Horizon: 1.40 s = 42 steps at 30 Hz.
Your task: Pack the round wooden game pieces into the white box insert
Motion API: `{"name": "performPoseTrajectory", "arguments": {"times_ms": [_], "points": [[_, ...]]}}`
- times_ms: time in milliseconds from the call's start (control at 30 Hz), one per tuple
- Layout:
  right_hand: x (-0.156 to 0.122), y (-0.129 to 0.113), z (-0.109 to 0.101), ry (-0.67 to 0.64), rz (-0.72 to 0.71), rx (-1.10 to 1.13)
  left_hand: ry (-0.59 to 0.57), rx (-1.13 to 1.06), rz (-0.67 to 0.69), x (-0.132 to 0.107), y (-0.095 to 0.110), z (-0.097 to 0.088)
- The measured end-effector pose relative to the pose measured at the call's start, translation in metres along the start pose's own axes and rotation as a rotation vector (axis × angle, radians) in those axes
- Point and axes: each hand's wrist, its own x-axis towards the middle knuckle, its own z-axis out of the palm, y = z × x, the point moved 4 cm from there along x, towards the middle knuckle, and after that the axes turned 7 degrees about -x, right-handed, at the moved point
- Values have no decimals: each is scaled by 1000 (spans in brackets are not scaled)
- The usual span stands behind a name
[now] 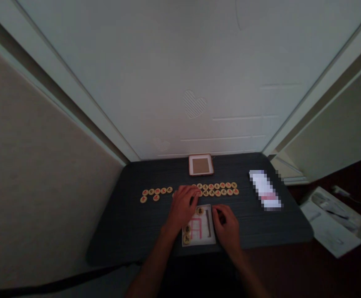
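Left hand (184,205) arches forward, discs (211,193) beneath and beside it; right hand (228,224) curls, tray (205,241) at its left; grips unclear.

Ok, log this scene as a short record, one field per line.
Table: dark, against a white door
Discs: two rows, red or dark marks
Tray: nearer the person than the rows, holding at least three discs
Left hand: fingertips at the rows; grip unclear
Right hand: fingers curled beside the tray; contact unclear
Case: beyond the rows
Pixelated item: table's right part
White box: right of the table
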Motion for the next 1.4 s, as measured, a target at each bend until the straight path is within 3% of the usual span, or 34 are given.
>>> {"name": "performPoseTrajectory", "arguments": {"times_ms": [300, 700, 1100, 1400], "points": [[0, 2, -3, 48, 16, 9, -98, 135, 34, 43, 2, 14], [2, 3, -1, 17, 45, 37, -58, 239, -84, 66, -9, 33], [2, 3, -1, 33, 55, 52, -91, 251, -89, 73, -1, 29], [2, 1, -2, 53, 44, 63, -59, 195, -158, 82, -2, 37]]}}
